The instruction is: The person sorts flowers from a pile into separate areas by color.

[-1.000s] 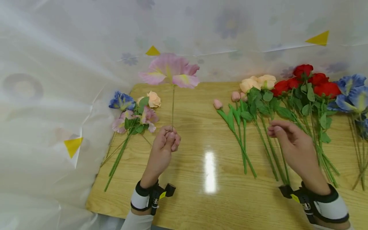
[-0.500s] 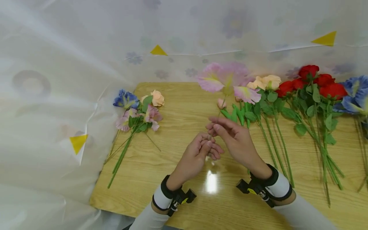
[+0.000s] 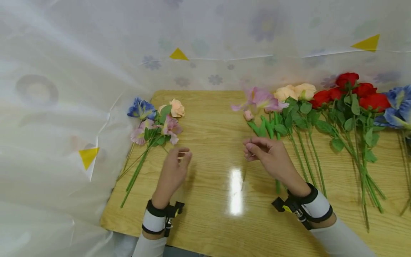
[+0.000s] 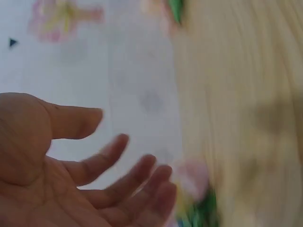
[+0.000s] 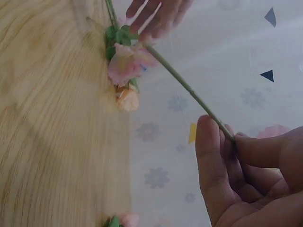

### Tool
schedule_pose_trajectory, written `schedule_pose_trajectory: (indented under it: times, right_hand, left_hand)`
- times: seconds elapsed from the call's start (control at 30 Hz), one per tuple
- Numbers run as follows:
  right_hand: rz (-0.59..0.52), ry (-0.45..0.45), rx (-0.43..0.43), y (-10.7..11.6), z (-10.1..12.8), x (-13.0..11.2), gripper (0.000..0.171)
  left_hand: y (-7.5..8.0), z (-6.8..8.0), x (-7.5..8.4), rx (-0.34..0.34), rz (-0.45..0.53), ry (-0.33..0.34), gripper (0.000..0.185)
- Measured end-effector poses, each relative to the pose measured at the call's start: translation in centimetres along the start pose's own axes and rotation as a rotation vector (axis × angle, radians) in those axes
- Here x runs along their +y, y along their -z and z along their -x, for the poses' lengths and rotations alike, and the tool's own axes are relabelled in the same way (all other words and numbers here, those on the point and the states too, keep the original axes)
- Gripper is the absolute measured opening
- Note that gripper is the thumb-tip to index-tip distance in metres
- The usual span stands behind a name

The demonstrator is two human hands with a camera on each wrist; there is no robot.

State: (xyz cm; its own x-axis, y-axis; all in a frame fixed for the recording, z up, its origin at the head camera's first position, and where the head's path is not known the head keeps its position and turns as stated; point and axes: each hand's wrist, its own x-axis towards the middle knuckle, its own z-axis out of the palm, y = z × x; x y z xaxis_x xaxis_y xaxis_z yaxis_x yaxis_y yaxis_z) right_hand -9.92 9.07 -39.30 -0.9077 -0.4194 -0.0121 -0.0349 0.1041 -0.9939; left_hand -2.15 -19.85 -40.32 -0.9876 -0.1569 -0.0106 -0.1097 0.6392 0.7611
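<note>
Between the thumb and fingers of my right hand [image 3: 271,157] I pinch the thin stem [image 5: 182,81] of a pink artificial iris [image 3: 261,99]. Its bloom is up, in front of the pink tulips [image 3: 248,115] and beside the peach roses [image 3: 305,91] in the head view. The stem's lower end hangs below the hand, above the table. My left hand [image 3: 173,167] is off to the left, fingers loosely bent and holding nothing, as the left wrist view confirms. It is nearest to the left bunch with a blue iris [image 3: 141,108], pink irises [image 3: 171,127] and a peach rose [image 3: 177,108].
Red roses [image 3: 374,102] and blue irises [image 3: 399,112] lie at the right, stems towards me. The wooden table [image 3: 208,214] meets a white patterned sheet [image 3: 208,28] at its back and left. Yellow triangles [image 3: 179,54] mark the sheet.
The pink iris went from my left hand to my right, moving rightward. My hands met around its stem half a second ago; the left has since let go and drawn back left.
</note>
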Motion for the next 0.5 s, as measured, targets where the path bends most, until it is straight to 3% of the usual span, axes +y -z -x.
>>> schedule_pose_trajectory:
  times: [0.13,0.27,0.37,0.5]
  right_hand:
    - [0.157,-0.087,-0.041,0.4,-0.2,1.3,0.021]
    - [0.282,-0.156,-0.120,0.6,-0.4,2.7,0.022]
    - [0.318,-0.232,-0.169,0.6,-0.5,3.3,0.023]
    - [0.336,-0.307,-0.192,0.5,-0.6,3.9,0.022]
  left_hand:
    - [3.5,0.1,-4.3,0.087,-0.217,0.234,0.043]
    - [5.9,1.2,-7.6,0.136,-0.351,0.421,0.050]
    - [6.7,1.9,-9.2,0.160,-0.404,0.447,0.050]
    - [6.8,2.1,-10.1,0.198,-0.463,0.413,0.041]
